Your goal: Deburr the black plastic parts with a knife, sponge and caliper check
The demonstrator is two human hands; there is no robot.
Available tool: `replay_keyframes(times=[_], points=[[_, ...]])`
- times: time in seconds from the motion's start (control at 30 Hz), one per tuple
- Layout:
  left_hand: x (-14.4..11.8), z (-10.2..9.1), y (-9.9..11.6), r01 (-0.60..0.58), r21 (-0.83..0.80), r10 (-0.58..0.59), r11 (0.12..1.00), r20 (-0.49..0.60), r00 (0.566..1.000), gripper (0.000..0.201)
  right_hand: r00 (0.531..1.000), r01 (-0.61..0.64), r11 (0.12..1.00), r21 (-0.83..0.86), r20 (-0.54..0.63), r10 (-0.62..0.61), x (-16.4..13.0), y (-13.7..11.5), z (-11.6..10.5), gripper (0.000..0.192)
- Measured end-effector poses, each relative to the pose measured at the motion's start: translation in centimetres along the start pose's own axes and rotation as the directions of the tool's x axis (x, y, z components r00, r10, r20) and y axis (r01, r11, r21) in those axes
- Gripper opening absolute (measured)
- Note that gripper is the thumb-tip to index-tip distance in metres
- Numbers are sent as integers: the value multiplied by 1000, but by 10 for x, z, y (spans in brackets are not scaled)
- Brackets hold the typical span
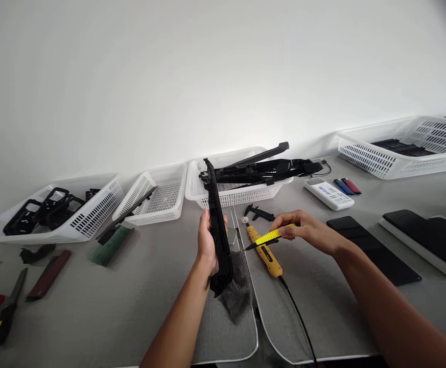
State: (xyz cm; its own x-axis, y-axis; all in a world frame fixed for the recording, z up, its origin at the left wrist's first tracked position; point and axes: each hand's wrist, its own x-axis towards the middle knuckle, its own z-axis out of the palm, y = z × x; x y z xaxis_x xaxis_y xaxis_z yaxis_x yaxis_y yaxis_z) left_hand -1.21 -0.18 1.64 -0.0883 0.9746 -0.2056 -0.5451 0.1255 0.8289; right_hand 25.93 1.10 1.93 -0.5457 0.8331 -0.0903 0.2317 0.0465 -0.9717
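A long black plastic trim strip (218, 230) stands nearly upright in my left hand (206, 240), whose fingers wrap round its middle. My right hand (295, 231) grips a slim yellow-handled tool (271, 237) with a black tapered front end; its tip points left, a short way from the strip. The exact kind of tool is unclear. Beneath it on the table lies a yellow corded rotary tool (265, 253) with a pale round head. A dark grey fuzzy cloth or pad (238, 294) rests by the strip's lower end.
Behind, a white basket (241, 196) holds black strips. Other white baskets (157, 217) stand left and right. Black calipers (259, 212), a white device (328, 193), lighters (347, 186) and a phone (372, 248) lie to the right. Scissors (10, 312) and sandpaper (111, 246) are left. A table seam runs down the middle.
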Motion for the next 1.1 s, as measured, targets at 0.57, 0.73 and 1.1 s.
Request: replay_keyframes(times=[0.57,0.73,1.1], points=[[0,3,1,-47,-1,46,999,-46,998,59,997,36,999,24,65,-37,-3,-8,0,28],[0,3,1,-69,13,70,998,-49,996,56,993,44,995,88,102,-53,-3,-5,0,30],[0,1,2,-51,-7,51,999,-42,998,54,993,48,995,92,100,-57,-2,-5,3,26]])
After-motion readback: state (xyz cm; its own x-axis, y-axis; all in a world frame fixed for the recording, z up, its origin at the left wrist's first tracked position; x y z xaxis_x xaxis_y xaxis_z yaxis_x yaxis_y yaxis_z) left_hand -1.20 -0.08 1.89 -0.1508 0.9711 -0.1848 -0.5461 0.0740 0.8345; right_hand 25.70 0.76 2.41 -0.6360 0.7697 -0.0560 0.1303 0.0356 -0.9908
